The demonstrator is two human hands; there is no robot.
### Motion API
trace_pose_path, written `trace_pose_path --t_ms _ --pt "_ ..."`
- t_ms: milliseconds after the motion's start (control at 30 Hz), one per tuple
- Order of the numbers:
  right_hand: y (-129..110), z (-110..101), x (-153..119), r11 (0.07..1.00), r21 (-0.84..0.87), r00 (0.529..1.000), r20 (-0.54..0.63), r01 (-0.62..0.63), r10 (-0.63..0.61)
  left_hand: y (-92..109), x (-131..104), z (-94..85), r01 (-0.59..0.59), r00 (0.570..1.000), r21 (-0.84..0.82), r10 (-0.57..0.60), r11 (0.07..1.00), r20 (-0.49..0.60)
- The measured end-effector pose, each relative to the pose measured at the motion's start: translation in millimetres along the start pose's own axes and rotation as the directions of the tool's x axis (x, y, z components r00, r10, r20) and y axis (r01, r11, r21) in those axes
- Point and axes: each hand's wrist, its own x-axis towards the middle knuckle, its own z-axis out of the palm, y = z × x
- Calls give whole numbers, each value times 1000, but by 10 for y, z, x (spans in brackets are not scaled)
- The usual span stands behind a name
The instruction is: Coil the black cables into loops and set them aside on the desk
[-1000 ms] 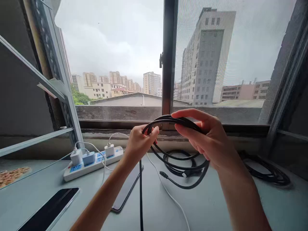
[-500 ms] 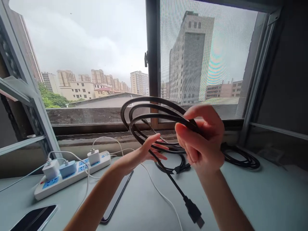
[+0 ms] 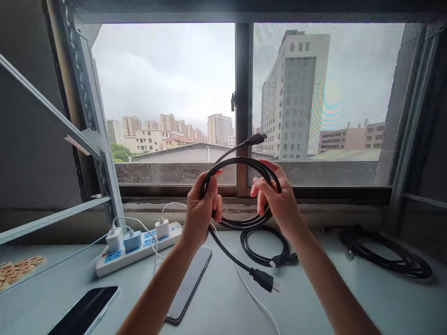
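Note:
A black cable (image 3: 240, 160) is held up in a round coil above the desk. My left hand (image 3: 204, 204) is closed around the coil's left side. At the coil's right side is my right hand (image 3: 275, 190), its fingers bent around the loops. One cable end with a black plug (image 3: 256, 139) sticks out above the coil. The other end, with a larger black plug (image 3: 263, 280), hangs below it, over the desk.
On the desk (image 3: 223, 307) lie a coiled black cable (image 3: 246, 249), a larger coil (image 3: 391, 263) at right, a white power strip (image 3: 139, 251) with chargers, a phone (image 3: 85, 311) and a dark-edged flat device (image 3: 192, 284). A window frame (image 3: 244, 93) stands behind.
My left hand has closed on the cable, where it was open before. The loops are now gathered in a rounder coil between both hands. The view has shifted left.

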Motion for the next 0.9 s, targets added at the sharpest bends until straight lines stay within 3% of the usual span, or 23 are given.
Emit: trace_pose_path --t_ms 67,167,300,400,500,667,800,900 --pt "30 22 -31 982 -162 995 -5 97 -99 54 9 -25 -32 999 81 32 996 0" --pt "27 77 -97 931 -267 964 -23 249 -265 153 9 -35 -44 999 144 42 989 17" --pt "-13 128 -163 801 -404 867 -38 442 -497 256 -39 -10 15 1000 141 -12 990 -22" --pt "-49 112 -177 708 -462 787 -34 534 -616 286 -92 22 112 993 134 -115 985 16" --pt "-83 55 -170 670 -474 743 -51 570 -668 291 -148 74 148 983 168 -163 975 84" --pt "-113 -31 -160 682 -471 763 -31 559 -646 303 -209 155 136 977 181 -162 974 138" --pt "-107 -22 -170 622 -539 736 -6 568 -677 332 -192 149 194 975 163 -208 967 74" --pt "-72 -8 -157 609 -603 747 -32 516 -664 356 -164 102 211 976 213 -217 954 3"
